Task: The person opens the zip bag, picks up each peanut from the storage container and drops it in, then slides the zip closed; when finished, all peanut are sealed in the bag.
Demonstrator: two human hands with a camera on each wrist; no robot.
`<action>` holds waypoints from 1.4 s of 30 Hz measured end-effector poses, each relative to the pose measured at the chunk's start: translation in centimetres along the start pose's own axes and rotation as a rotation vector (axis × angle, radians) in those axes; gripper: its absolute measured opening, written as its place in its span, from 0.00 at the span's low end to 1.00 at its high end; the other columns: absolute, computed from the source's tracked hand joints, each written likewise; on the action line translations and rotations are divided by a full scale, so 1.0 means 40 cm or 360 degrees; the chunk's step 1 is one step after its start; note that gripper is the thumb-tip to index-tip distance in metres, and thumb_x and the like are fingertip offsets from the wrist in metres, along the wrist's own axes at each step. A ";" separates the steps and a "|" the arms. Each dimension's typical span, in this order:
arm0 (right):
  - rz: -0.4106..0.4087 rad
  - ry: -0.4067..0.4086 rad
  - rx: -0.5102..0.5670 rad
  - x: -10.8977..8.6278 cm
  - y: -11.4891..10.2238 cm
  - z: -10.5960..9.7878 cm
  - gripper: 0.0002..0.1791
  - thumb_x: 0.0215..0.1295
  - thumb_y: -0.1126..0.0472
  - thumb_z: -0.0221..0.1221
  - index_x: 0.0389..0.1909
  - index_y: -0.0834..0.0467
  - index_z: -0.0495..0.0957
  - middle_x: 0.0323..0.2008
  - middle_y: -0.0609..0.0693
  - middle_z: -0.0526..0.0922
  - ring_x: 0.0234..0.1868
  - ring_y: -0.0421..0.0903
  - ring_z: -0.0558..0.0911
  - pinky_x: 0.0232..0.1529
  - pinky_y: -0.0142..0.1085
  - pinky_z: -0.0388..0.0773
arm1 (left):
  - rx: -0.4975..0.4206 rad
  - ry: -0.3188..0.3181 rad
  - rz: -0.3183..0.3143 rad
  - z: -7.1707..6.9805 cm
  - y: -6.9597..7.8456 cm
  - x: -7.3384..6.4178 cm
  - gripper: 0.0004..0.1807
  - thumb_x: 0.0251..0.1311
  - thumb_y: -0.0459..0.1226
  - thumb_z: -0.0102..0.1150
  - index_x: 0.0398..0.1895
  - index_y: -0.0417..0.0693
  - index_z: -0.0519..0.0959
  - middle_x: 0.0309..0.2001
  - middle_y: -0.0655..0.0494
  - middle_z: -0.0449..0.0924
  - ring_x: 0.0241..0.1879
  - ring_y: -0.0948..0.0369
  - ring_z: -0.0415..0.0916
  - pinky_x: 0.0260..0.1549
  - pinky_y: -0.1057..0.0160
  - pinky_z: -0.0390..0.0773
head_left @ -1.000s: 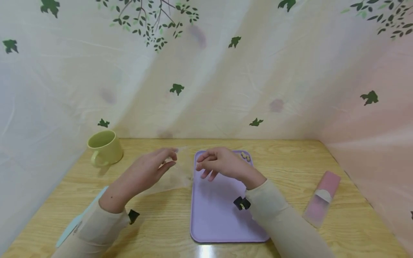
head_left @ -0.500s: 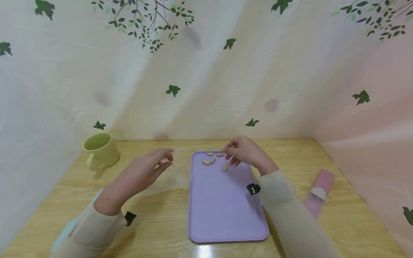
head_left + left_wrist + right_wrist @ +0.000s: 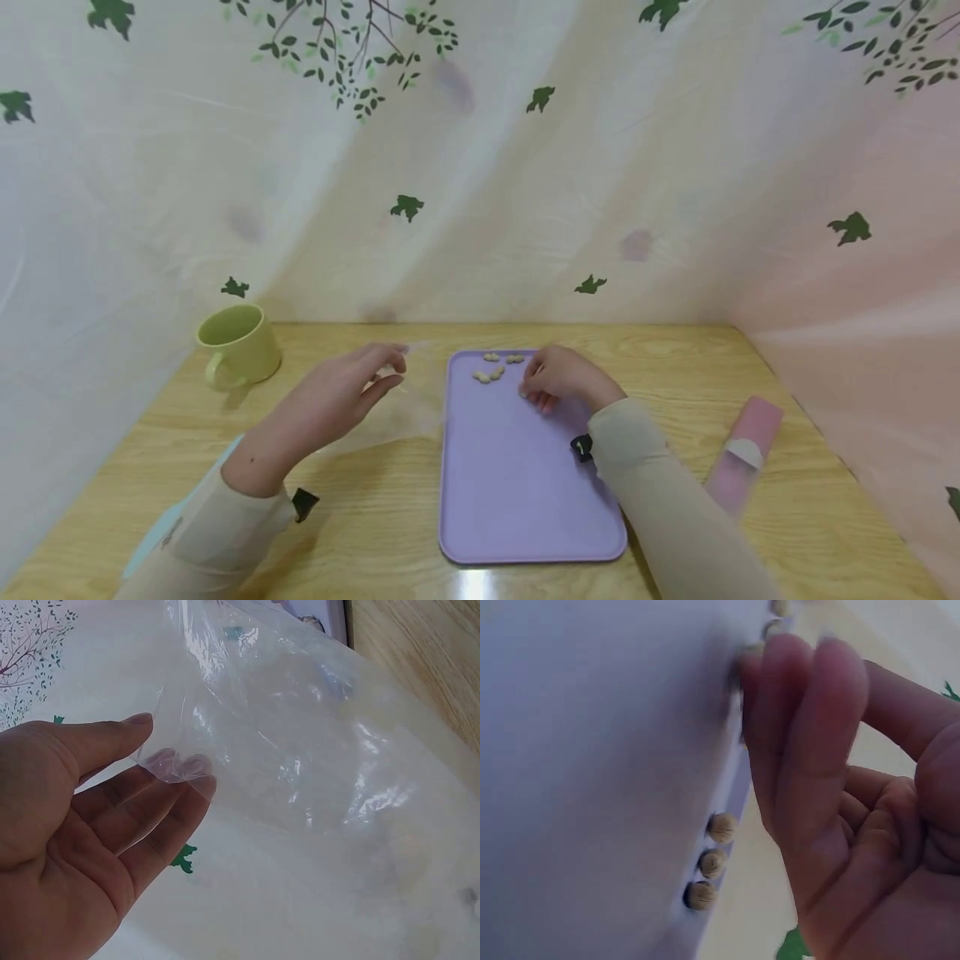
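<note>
My left hand [image 3: 341,387] pinches the edge of a clear plastic bag [image 3: 300,765] between thumb and fingers. The bag spreads out to the left of a purple tray [image 3: 525,500]. Over the tray's far part, my right hand [image 3: 566,377] reaches down, its thumb and fingertips closed on a peanut [image 3: 522,392], mostly covered by the fingers. Several unshelled peanuts [image 3: 482,377] lie near the tray's far edge. More peanuts [image 3: 712,862] show along that edge in the right wrist view, beside the right hand.
A green mug [image 3: 240,343] stands at the back left. A light blue flat utensil [image 3: 161,533] lies partly under the left forearm. To the right lies a pink case [image 3: 746,454] with a translucent part. A leaf-patterned curtain [image 3: 480,167] hangs behind the wooden table [image 3: 360,517].
My right hand moved from beside the bag's opening to the tray's far right, then down onto a peanut. The left hand kept holding the bag in place.
</note>
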State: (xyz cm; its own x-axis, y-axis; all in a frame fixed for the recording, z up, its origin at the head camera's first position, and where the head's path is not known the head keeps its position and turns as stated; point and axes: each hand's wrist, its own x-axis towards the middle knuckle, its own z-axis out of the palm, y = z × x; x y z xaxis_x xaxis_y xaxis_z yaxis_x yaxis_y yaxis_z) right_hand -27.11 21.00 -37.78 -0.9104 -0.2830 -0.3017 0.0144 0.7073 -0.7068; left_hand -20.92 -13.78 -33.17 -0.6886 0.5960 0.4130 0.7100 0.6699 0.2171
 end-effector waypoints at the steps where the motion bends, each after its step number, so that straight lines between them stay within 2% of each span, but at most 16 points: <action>1: 0.0011 -0.0006 0.0000 0.001 0.001 0.004 0.06 0.70 0.65 0.67 0.37 0.65 0.83 0.24 0.52 0.86 0.21 0.40 0.84 0.28 0.33 0.86 | 0.0000 0.0001 0.0002 0.000 0.000 0.000 0.09 0.73 0.33 0.66 0.52 0.47 0.80 0.59 0.49 0.88 0.49 0.54 0.90 0.46 0.53 0.90; 6: 0.0032 -0.0019 -0.0011 0.002 0.001 0.014 0.05 0.70 0.65 0.67 0.34 0.63 0.82 0.24 0.51 0.85 0.22 0.40 0.85 0.29 0.33 0.86 | -0.0008 -0.0004 0.0004 -0.002 0.000 -0.002 0.09 0.73 0.33 0.66 0.52 0.47 0.80 0.58 0.48 0.88 0.49 0.53 0.90 0.46 0.53 0.90; 12: -0.0010 -0.0054 0.0000 -0.003 -0.007 0.009 0.07 0.73 0.63 0.64 0.35 0.63 0.85 0.27 0.53 0.89 0.24 0.41 0.87 0.32 0.34 0.88 | -0.0008 -0.0016 -0.0013 -0.001 -0.002 -0.004 0.08 0.73 0.34 0.66 0.51 0.48 0.80 0.59 0.48 0.88 0.49 0.53 0.90 0.46 0.52 0.90; 17: -0.0043 -0.0040 0.0106 -0.017 -0.024 -0.006 0.08 0.75 0.63 0.62 0.38 0.65 0.84 0.32 0.56 0.90 0.26 0.43 0.88 0.35 0.37 0.90 | -0.0001 -0.0022 -0.0016 -0.002 -0.001 -0.003 0.08 0.73 0.33 0.65 0.51 0.48 0.80 0.60 0.48 0.88 0.50 0.52 0.90 0.46 0.52 0.90; 28: -0.0193 0.0006 0.0433 -0.060 -0.099 -0.011 0.12 0.75 0.60 0.65 0.49 0.65 0.81 0.44 0.63 0.91 0.31 0.43 0.90 0.40 0.40 0.92 | -0.0013 -0.0017 -0.0009 -0.001 0.000 -0.005 0.07 0.74 0.33 0.65 0.51 0.47 0.80 0.60 0.46 0.88 0.49 0.52 0.90 0.45 0.53 0.90; 36: -0.0252 0.0050 0.0512 -0.090 -0.147 -0.005 0.13 0.75 0.58 0.66 0.49 0.63 0.80 0.47 0.63 0.92 0.38 0.55 0.93 0.43 0.43 0.92 | 0.0007 -0.0056 -0.0054 -0.001 -0.002 0.000 0.08 0.74 0.34 0.65 0.52 0.48 0.80 0.62 0.47 0.87 0.51 0.52 0.90 0.47 0.51 0.90; 42: -0.0317 0.0062 0.0529 -0.111 -0.175 0.009 0.14 0.75 0.58 0.66 0.51 0.64 0.80 0.48 0.63 0.92 0.37 0.50 0.92 0.42 0.43 0.92 | -0.0005 -0.0040 -0.0032 0.002 0.002 0.001 0.08 0.73 0.34 0.66 0.51 0.48 0.80 0.62 0.48 0.87 0.48 0.54 0.91 0.46 0.53 0.91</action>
State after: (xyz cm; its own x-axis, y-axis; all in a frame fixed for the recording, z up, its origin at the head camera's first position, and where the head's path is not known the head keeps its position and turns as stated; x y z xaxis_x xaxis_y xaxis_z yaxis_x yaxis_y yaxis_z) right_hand -23.03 17.07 -31.71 -0.9238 -0.3644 -0.1177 -0.0369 0.3907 -0.9198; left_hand -20.89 -13.68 -33.20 -0.7060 0.5935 0.3864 0.6966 0.6803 0.2279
